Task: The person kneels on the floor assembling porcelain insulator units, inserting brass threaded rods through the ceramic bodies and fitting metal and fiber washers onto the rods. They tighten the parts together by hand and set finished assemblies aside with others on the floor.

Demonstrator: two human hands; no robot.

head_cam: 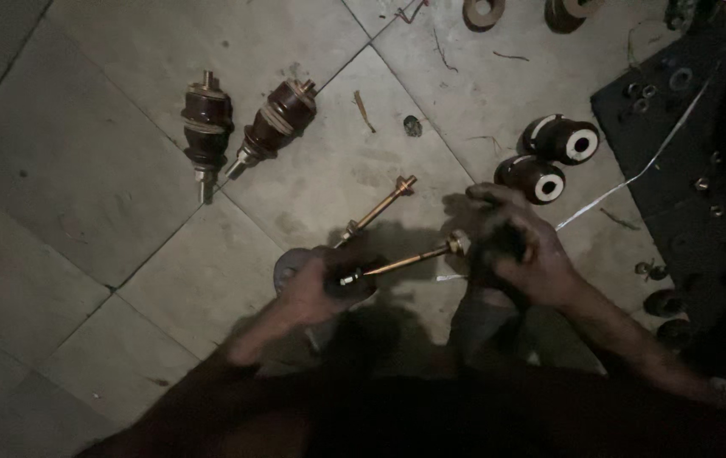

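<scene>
While both hands worked, a threaded brass rod (405, 259) was held between them above the tiled floor (83, 161): the left hand (320, 284) clenched its nut end, the right hand (520, 250) closed round its far end, on what I cannot tell. Just beyond the rod lay a second rod (377, 209), bare. Further left of the rod lay two assembled brown insulators (244, 127); to its right, two dark insulator bodies (549, 157) without rods. Judging by this, two looked finished and two remained.
</scene>
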